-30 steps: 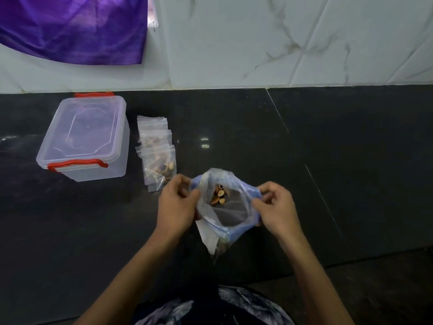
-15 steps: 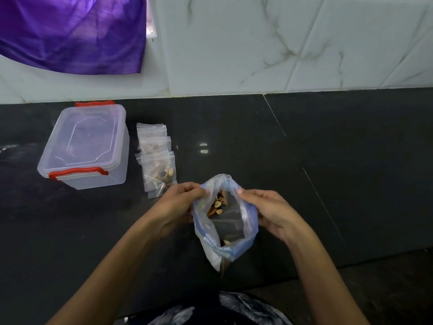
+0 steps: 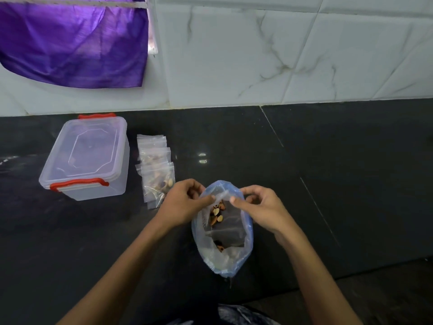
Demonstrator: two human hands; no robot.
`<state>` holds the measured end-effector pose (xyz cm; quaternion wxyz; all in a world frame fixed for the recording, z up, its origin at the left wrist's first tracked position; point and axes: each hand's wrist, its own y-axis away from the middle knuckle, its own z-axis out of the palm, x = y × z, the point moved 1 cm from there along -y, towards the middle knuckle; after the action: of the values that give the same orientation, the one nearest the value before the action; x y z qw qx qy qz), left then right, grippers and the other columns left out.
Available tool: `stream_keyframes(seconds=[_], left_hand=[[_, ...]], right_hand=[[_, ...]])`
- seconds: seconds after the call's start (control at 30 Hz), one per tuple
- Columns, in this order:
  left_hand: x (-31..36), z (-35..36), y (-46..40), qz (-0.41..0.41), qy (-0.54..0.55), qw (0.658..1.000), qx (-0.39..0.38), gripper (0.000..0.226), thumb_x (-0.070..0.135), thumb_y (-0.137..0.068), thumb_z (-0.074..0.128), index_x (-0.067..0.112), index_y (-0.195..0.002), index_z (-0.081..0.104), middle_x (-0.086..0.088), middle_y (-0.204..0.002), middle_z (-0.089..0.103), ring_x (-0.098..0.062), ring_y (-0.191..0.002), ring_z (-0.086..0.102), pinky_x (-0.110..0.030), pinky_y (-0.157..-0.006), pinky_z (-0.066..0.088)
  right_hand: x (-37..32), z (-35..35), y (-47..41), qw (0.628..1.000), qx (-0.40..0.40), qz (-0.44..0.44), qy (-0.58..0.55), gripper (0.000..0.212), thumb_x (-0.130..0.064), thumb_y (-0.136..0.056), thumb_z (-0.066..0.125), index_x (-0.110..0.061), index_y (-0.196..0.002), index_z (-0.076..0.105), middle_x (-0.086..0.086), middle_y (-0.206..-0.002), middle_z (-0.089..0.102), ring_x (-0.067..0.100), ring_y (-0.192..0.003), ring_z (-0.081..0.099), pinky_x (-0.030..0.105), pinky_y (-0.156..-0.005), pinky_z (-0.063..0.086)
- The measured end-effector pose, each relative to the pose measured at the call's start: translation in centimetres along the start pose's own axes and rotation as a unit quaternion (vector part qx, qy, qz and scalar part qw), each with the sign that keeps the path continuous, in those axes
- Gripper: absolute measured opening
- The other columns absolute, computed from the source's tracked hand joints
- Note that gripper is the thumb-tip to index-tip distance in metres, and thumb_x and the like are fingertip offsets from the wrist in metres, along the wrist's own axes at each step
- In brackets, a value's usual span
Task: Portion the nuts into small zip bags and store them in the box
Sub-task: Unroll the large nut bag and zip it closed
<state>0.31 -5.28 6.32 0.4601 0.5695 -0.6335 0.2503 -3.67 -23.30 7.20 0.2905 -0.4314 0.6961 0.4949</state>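
Several filled small bags (image 3: 158, 174) lie beside the closed box (image 3: 86, 158) near the desk's rear edge, none apparently boxed. Both hands, left hand (image 3: 185, 205) and right hand (image 3: 262, 207), pinch the big bag (image 3: 222, 231) rim; nuts (image 3: 216, 213) remain.

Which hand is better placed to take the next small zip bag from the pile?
Probably the left hand: it is right beside the small zip bags. The right hand is across the big bag.
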Motion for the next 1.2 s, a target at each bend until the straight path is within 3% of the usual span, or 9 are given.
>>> stream_keyframes(seconds=[0.1,0.2,0.37,0.53,0.67,0.8,0.93,1.07,1.2], left_hand=[[0.6,0.0,-0.1,0.085,-0.142,0.981,0.098,0.011,0.012,-0.086,0.063,0.015,-0.080,0.055,0.004,-0.066,0.052,-0.007,-0.057,0.047,-0.018,-0.052,0.039],[1.3,0.9,0.7,0.138,-0.229,0.949,0.168,0.013,0.013,-0.092,0.052,0.016,-0.081,0.045,0.005,-0.073,0.047,-0.011,-0.063,0.047,-0.030,-0.055,0.044],[0.7,0.4,0.2,0.145,-0.215,0.959,0.112,0.022,0.038,-0.087,0.059,0.023,-0.084,0.043,0.008,-0.083,0.043,-0.009,-0.067,0.045,-0.024,-0.056,0.035],[1.2,0.6,-0.3,0.185,-0.219,0.953,0.099,0.035,0.034,-0.092,0.055,0.028,-0.068,0.032,0.007,-0.066,0.042,-0.009,-0.060,0.039,-0.023,-0.052,0.028],[1.4,0.7,-0.5,0.118,-0.174,0.975,0.068,0.026,0.041,-0.092,0.053,0.025,-0.077,0.039,0.004,-0.070,0.053,-0.010,-0.060,0.047,-0.025,-0.053,0.037],[2.4,-0.4,-0.4,-0.006,0.014,0.999,-0.035,0.032,0.044,-0.089,0.057,0.015,-0.099,0.054,-0.008,-0.092,0.065,-0.019,-0.080,0.062,-0.031,-0.071,0.050],[3.1,-1.8,-0.3,-0.136,0.229,0.958,-0.109,0.032,0.034,-0.094,0.051,0.006,-0.102,0.066,-0.009,-0.091,0.070,-0.018,-0.084,0.065,-0.029,-0.074,0.053],[3.3,-2.7,-0.5,-0.187,0.250,0.940,-0.138,0.024,0.024,-0.095,0.053,0.006,-0.092,0.069,-0.003,-0.071,0.071,-0.012,-0.073,0.065,-0.025,-0.065,0.051],[3.1,-3.2,-0.7,-0.173,0.211,0.946,-0.176,0.020,0.020,-0.090,0.059,0.005,-0.097,0.070,-0.006,-0.086,0.070,-0.014,-0.080,0.065,-0.027,-0.072,0.053]], right_hand=[[-0.2,0.1,-0.1,0.978,0.102,-0.098,0.152,0.019,-0.011,-0.083,0.064,-0.028,-0.087,0.057,-0.008,-0.078,0.051,0.004,-0.067,0.052,0.025,-0.062,0.050],[-0.7,0.8,0.5,0.949,0.165,-0.166,0.209,0.015,-0.010,-0.086,0.058,-0.022,-0.090,0.049,-0.009,-0.085,0.046,0.005,-0.067,0.048,0.017,-0.057,0.040],[-0.4,0.7,0.2,0.970,0.100,-0.138,0.173,0.027,-0.041,-0.080,0.066,-0.022,-0.088,0.049,-0.008,-0.088,0.051,0.007,-0.070,0.050,0.023,-0.058,0.040],[-1.4,1.0,0.1,0.936,0.153,-0.185,0.257,0.018,-0.040,-0.091,0.053,-0.025,-0.085,0.045,-0.009,-0.083,0.048,0.007,-0.071,0.051,0.027,-0.064,0.047],[-1.6,1.7,0.2,0.950,0.118,-0.157,0.242,0.021,-0.042,-0.094,0.048,-0.022,-0.094,0.044,-0.008,-0.081,0.051,0.007,-0.071,0.053,0.026,-0.062,0.046],[-2.2,0.5,0.0,1.000,0.002,-0.019,0.019,0.040,-0.054,-0.082,0.061,-0.023,-0.107,0.057,-0.004,-0.098,0.063,0.008,-0.087,0.061,0.023,-0.071,0.049],[-2.3,-1.0,-0.3,0.991,-0.084,0.040,-0.099,0.037,-0.044,-0.090,0.054,-0.012,-0.100,0.070,0.005,-0.086,0.070,0.015,-0.078,0.067,0.030,-0.073,0.053],[-2.3,-1.5,-0.6,0.988,-0.122,0.047,-0.087,0.023,-0.030,-0.091,0.058,-0.012,-0.099,0.070,0.004,-0.083,0.067,0.013,-0.076,0.062,0.027,-0.067,0.050],[-2.7,-1.4,-0.7,0.989,-0.121,0.030,-0.074,0.025,-0.024,-0.087,0.064,-0.011,-0.108,0.066,0.007,-0.093,0.068,0.015,-0.080,0.063,0.026,-0.066,0.050]])
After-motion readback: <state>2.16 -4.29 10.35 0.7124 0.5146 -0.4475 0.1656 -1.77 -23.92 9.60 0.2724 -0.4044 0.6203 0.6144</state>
